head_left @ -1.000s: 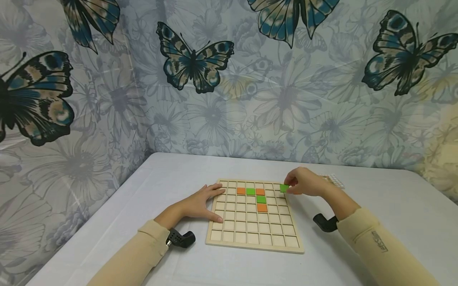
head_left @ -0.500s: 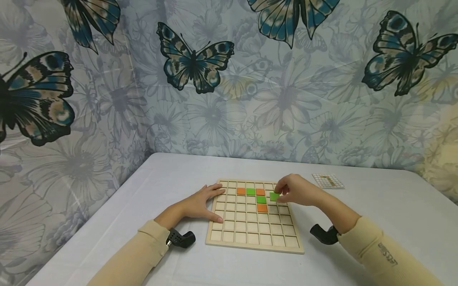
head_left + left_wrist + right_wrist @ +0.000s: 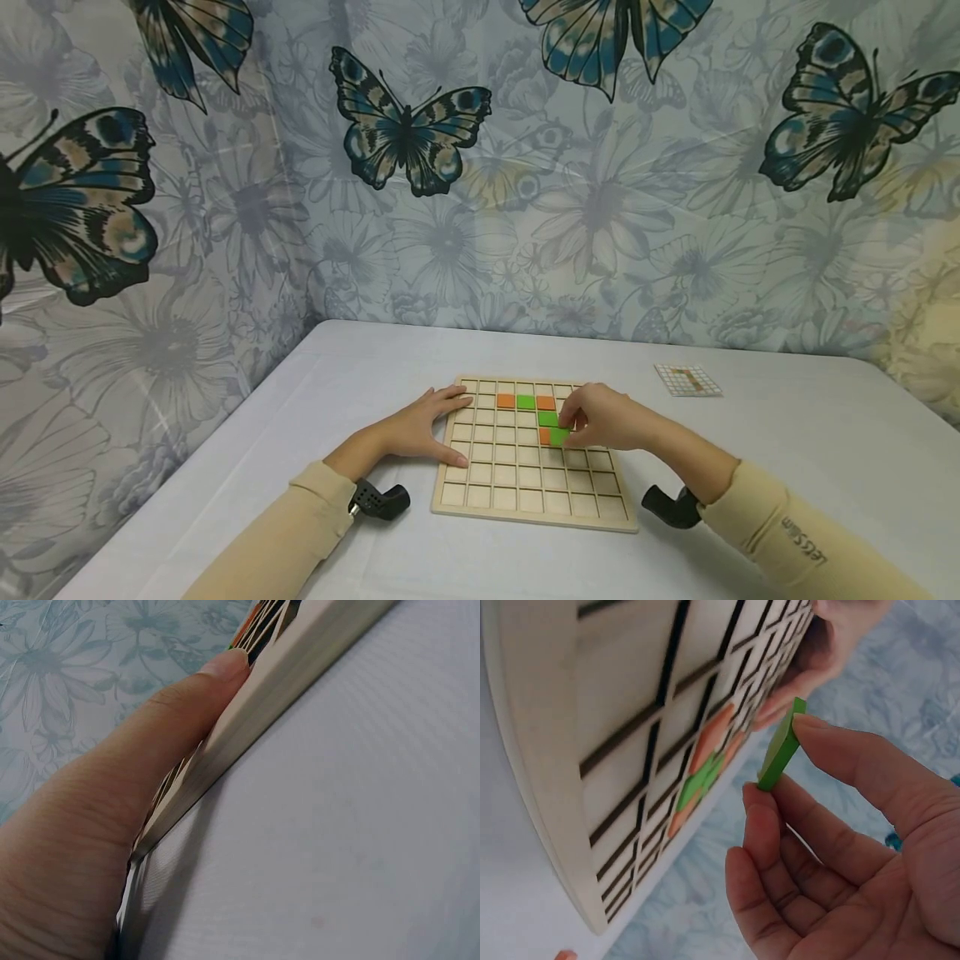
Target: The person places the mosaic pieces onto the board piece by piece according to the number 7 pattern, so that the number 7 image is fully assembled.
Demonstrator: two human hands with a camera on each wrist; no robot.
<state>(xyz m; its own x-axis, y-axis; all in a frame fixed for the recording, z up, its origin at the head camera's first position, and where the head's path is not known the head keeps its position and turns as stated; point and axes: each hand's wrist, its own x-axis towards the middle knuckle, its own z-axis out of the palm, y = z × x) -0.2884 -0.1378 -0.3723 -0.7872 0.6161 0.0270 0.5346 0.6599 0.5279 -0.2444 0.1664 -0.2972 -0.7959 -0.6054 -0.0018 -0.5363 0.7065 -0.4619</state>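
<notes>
A wooden grid board [image 3: 525, 500] lies flat on the table. My left hand [image 3: 416, 427] rests on its left edge, fingers spread, with the thumb [image 3: 187, 694] over the frame. Between right thumb and finger, my right hand [image 3: 609, 417] pinches a square green tile [image 3: 782, 746], held tilted above the board. In the head view that tile partly covers an orange tile [image 3: 544, 436] in the grid. Above it sits a green tile [image 3: 548, 419]. A row farther back has an orange tile [image 3: 506, 401], a green one [image 3: 526, 402] and another orange one [image 3: 545, 402].
A small card [image 3: 687, 381] printed with a coloured grid lies beyond the board, at the right. A white cloth [image 3: 375, 358] covers the table. Behind it hangs a butterfly-patterned backdrop [image 3: 585, 208].
My right hand has carried the green tile from the board's far right corner leftward and nearer, to beside the lowest orange tile. The card has come fully into view. My left hand has stayed put.
</notes>
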